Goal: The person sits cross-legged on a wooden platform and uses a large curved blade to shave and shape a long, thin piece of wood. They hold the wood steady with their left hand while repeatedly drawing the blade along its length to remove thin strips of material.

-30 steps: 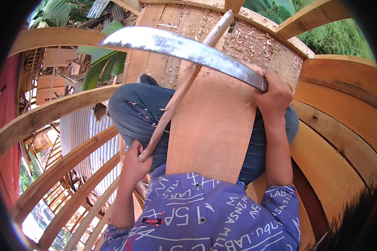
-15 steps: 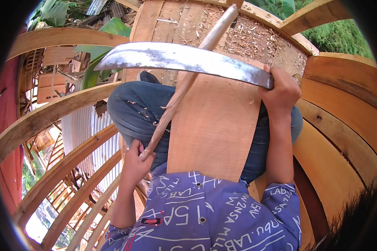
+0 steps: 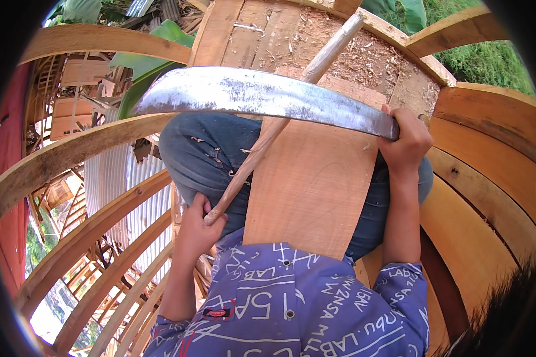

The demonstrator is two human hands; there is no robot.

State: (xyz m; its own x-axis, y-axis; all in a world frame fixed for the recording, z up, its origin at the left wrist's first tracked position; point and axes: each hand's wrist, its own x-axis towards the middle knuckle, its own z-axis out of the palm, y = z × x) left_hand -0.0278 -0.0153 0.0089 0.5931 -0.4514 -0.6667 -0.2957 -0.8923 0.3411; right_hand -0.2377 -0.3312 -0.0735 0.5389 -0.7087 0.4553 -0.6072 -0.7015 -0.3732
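Note:
Closed around the near end of a peeled wooden stick (image 3: 253, 157) is my left hand (image 3: 199, 226), beside my left knee. The stick slants away to the upper right, across a wooden board (image 3: 309, 190) that lies over my lap. My right hand (image 3: 406, 140) grips a machete (image 3: 268, 94) by its handle, mostly hidden in the fist. Its broad, curved steel blade reaches leftward over the stick and covers part of it. Whether the blade touches the stick, I cannot tell.
Wood shavings (image 3: 363, 56) litter the plank floor (image 3: 268, 38) ahead. Wooden rails (image 3: 95, 229) curve along my left, with corrugated metal sheets (image 3: 146, 202) beyond them. Wide planks (image 3: 476, 220) form a wall close on my right. A banana leaf (image 3: 149, 53) hangs near the far-left rail.
The blade has come slightly nearer to me, and its handle end has dropped a little. In the picture, the stick and board have shifted slightly right. Both hands keep their holds.

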